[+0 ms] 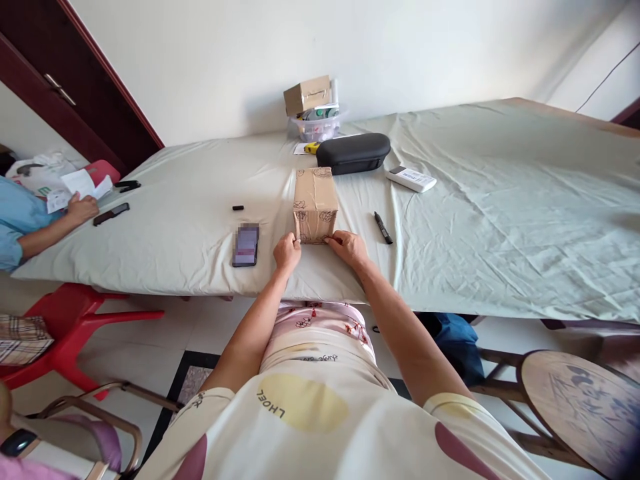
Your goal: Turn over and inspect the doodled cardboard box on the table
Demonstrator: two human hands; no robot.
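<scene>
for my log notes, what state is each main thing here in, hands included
left hand: closed, at the box's near left corner
right hand: closed, pinching the near right corner
doodled box: top closed, on the table
black case: looks shut
phone: flat, screen appears lit
marker: lying down, capped or not unclear
clear tub: filled, no lid seen
door: looks shut

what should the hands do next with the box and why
I'd probably move the right hand from the box to the marker: it lies just right of the box, whose sides bear dark line drawings, and the left hand, at the other near corner, could steady the box.
</scene>
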